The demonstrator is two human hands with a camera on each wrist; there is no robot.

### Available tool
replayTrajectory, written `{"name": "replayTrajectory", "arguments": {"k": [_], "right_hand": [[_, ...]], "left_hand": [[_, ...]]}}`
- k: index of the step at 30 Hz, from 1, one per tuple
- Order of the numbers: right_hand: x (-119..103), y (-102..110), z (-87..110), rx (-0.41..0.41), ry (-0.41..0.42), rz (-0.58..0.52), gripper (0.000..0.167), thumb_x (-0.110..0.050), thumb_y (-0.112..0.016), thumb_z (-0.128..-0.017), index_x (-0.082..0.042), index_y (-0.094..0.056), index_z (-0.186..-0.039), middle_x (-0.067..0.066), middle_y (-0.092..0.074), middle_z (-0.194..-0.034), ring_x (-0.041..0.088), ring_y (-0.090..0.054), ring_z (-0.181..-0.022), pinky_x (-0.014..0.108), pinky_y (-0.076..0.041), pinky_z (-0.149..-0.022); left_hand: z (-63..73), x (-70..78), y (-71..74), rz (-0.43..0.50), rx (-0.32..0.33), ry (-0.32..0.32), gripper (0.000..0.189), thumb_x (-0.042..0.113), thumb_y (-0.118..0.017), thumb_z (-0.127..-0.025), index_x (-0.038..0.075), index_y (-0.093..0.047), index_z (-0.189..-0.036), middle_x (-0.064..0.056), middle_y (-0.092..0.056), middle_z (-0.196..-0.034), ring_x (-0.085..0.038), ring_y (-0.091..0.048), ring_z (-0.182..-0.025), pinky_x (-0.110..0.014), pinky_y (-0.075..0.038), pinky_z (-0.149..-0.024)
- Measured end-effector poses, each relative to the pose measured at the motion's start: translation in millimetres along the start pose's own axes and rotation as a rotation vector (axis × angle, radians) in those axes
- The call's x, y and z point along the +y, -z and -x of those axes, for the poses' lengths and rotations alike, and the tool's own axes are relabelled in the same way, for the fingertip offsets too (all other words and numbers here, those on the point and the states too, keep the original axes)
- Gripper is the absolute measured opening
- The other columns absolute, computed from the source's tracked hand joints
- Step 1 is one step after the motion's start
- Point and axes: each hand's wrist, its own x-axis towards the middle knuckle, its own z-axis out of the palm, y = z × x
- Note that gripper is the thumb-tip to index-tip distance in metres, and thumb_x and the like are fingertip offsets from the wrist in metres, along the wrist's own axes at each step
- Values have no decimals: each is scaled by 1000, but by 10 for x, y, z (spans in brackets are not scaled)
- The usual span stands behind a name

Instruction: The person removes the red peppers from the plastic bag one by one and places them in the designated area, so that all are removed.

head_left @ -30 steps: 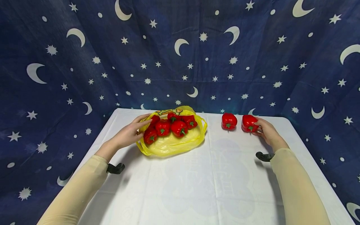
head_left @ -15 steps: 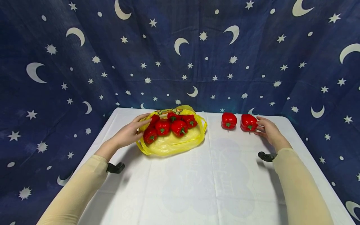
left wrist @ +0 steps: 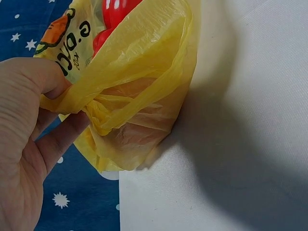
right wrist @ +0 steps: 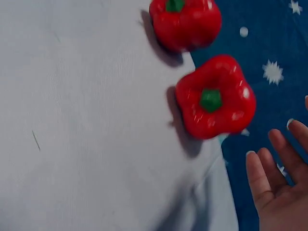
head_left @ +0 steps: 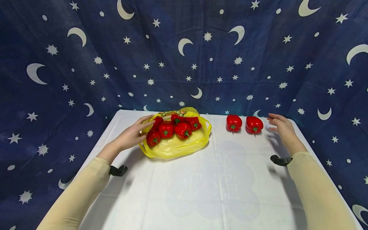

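Observation:
A yellow plastic bag (head_left: 181, 150) lies open-mouthed on the table's far left, with several red bell peppers (head_left: 183, 130) inside. My left hand (head_left: 130, 137) pinches the bag's left rim; in the left wrist view thumb and fingers grip the bunched film (left wrist: 139, 108). Toward the back right two more red peppers stand side by side, the nearer-to-centre pepper (head_left: 233, 123) and the right pepper (head_left: 254, 125), their green stems facing me. To the right of that pair, apart from them, my right hand (head_left: 283, 131) holds nothing, its fingers extended.
A white cloth covers the table (head_left: 195, 188). Close behind its far edge hangs a dark blue curtain (head_left: 172, 67) with moons and stars, which also runs along both sides. Each wrist carries a black camera mount (head_left: 118, 171).
My right hand has let go of the right pepper and moved away to the right. That pepper now stands slightly closer to its neighbour. The left hand and bag have stayed put.

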Motion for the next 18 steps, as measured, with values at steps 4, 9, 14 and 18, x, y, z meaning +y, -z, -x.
{"name": "replayTrajectory", "arguments": {"k": [4,9,14,18], "right_hand": [[-157,-85,51,21,72,24,54,-21,-43,-106,1,-39,-155,12,-52,-145,0,-51,-107,16,-50,-86],[-349,-258,140,-21,158,49,52,-17,-44,-104,-2,-42,-154,20,-47,-151,11,-51,-121,25,-44,-102],[-538,-469,268,-102,199,14,54,-9,-46,-101,-6,-43,-154,16,-46,-153,26,-43,-134,38,-36,-111],[-651,-640,341,-158,258,-12,53,-4,-46,-99,-4,-45,-152,15,-48,-152,27,-44,-133,35,-39,-109]], "left_hand": [[-4,6,4,0,-7,4,67,-2,-59,-92,13,-45,-156,1,-20,-168,-24,-49,-119,-36,-49,-76],[-7,12,11,5,-16,13,67,-2,-59,-93,14,-45,-156,2,-19,-169,-25,-48,-121,-36,-50,-79],[-8,10,5,4,-14,9,67,-3,-59,-93,12,-45,-156,1,-19,-169,-26,-48,-122,-37,-50,-80],[-1,19,5,3,-12,11,65,-3,-60,-92,9,-46,-155,0,-19,-168,-26,-49,-123,-38,-51,-82]]}}
